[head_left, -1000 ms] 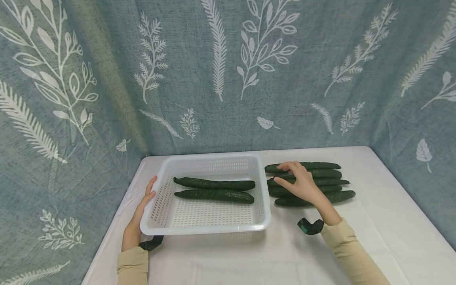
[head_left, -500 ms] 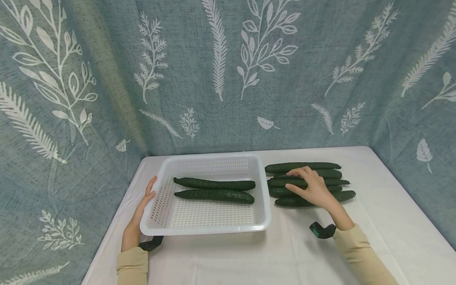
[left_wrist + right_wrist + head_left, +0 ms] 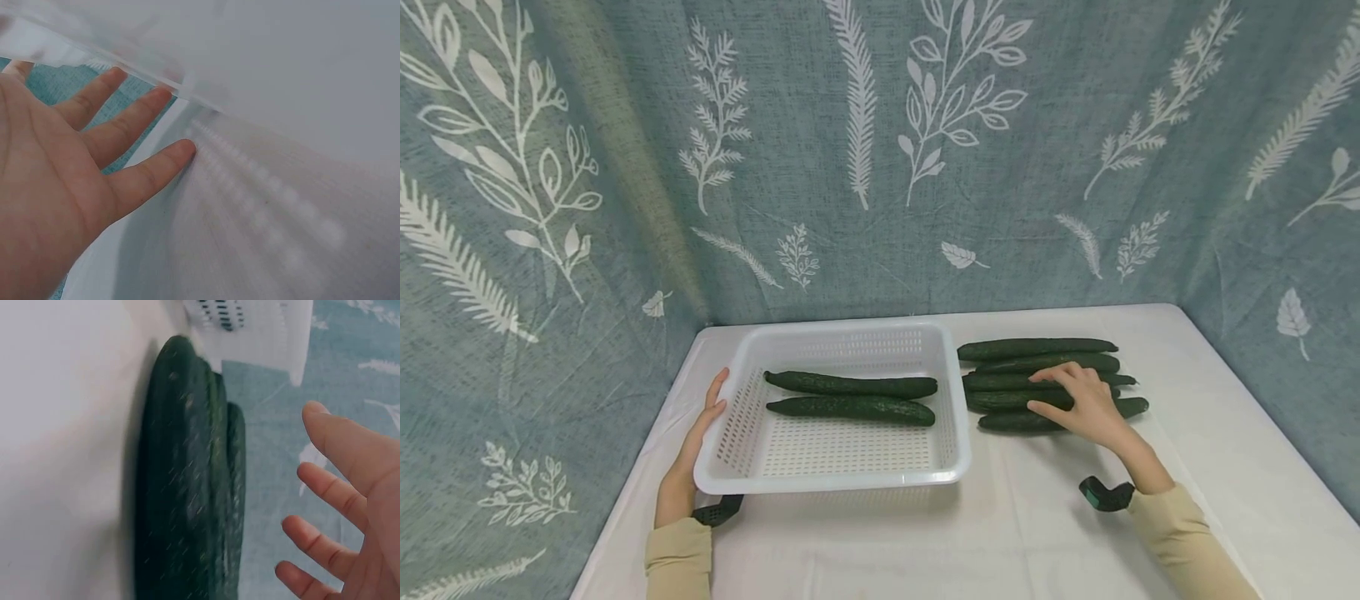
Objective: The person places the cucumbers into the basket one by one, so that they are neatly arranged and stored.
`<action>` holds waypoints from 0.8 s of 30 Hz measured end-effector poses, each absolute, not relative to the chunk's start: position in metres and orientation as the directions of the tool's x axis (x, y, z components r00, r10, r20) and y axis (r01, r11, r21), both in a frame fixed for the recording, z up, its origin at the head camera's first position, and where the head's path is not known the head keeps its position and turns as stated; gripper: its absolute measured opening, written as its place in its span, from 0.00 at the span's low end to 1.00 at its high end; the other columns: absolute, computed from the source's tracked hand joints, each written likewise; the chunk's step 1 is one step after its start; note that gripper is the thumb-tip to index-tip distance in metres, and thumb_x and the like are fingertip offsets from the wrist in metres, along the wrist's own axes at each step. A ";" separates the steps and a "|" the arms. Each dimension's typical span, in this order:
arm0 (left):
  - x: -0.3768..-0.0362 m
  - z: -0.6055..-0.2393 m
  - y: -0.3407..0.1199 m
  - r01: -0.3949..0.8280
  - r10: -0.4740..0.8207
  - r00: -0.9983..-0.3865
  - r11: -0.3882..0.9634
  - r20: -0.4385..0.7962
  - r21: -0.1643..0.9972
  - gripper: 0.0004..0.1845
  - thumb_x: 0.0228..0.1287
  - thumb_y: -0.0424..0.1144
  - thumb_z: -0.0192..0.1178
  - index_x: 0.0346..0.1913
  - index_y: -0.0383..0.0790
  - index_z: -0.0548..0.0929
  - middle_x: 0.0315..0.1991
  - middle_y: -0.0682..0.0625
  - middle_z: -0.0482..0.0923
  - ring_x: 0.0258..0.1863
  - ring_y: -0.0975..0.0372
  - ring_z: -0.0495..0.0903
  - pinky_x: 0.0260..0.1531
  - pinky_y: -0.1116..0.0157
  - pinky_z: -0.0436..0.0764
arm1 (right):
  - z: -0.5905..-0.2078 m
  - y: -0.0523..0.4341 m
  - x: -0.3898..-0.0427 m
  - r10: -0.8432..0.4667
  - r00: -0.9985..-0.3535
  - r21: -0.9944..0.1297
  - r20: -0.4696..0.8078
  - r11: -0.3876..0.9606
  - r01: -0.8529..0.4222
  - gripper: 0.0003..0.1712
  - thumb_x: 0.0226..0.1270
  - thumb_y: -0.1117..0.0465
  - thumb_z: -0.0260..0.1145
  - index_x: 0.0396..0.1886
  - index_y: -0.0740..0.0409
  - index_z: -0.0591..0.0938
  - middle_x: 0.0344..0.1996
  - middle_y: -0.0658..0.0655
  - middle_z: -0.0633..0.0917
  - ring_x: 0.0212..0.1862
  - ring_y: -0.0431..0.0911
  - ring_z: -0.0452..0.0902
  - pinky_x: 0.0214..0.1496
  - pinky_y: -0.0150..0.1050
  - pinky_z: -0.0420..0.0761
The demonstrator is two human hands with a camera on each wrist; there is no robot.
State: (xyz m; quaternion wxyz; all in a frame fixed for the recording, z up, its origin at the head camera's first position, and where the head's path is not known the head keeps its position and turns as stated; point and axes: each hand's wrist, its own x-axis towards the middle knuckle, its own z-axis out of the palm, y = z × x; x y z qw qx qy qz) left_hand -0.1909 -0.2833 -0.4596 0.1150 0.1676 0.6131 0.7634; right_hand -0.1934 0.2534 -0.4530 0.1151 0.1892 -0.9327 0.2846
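Observation:
A white perforated plastic basket [image 3: 831,483] holds two cucumbers, one behind the other; the front cucumber [image 3: 850,409] lies just short of the back cucumber [image 3: 850,385]. My left hand [image 3: 696,442] rests against the basket's left side, its fingers spread and straight under the rim in the left wrist view. Right of the basket, several cucumbers [image 3: 1011,402] lie side by side on the table. Over them hovers my right hand [image 3: 1090,407], thumb and fingers apart with nothing between them. In the right wrist view the nearest cucumber [image 3: 172,487] is apart from the fingertips.
A white cloth covers the table [image 3: 925,550]. Blue-green curtains [image 3: 880,250] with white leaf prints hang behind and at both sides. A dark wrist device [image 3: 1107,494] sits below the right wrist, and another [image 3: 718,510] is beside the left wrist.
My right hand has moved right and slightly toward me over the loose cucumbers, with its fingers staying apart. The left hand, basket and cucumbers have stayed in place.

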 end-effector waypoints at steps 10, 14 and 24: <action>-0.187 -0.456 -0.279 0.019 0.349 -0.933 -0.195 0.087 0.981 0.26 0.69 0.37 0.19 0.66 0.56 0.26 0.66 0.45 0.17 0.63 0.45 0.19 0.55 0.41 0.26 | -0.469 0.273 -0.190 -0.244 -0.924 -0.456 0.295 0.814 -0.360 0.24 0.49 0.46 0.66 0.46 0.46 0.76 0.42 0.56 0.72 0.42 0.54 0.62 0.36 0.48 0.57; -0.188 -0.457 -0.281 0.026 0.371 -0.923 -0.208 0.103 0.978 0.26 0.69 0.37 0.17 0.65 0.54 0.24 0.65 0.45 0.16 0.62 0.46 0.18 0.55 0.42 0.25 | -0.473 0.280 -0.187 -0.225 -0.933 -0.451 0.281 0.827 -0.336 0.23 0.49 0.45 0.65 0.46 0.46 0.76 0.42 0.56 0.72 0.39 0.53 0.62 0.36 0.48 0.57; -0.187 -0.459 -0.281 0.036 0.390 -0.912 -0.237 0.129 0.971 0.26 0.69 0.40 0.19 0.66 0.58 0.26 0.67 0.49 0.18 0.63 0.49 0.18 0.54 0.43 0.23 | -0.485 0.297 -0.184 -0.213 -0.918 -0.453 0.334 0.818 -0.355 0.21 0.47 0.48 0.68 0.43 0.46 0.78 0.40 0.56 0.73 0.40 0.55 0.63 0.36 0.50 0.54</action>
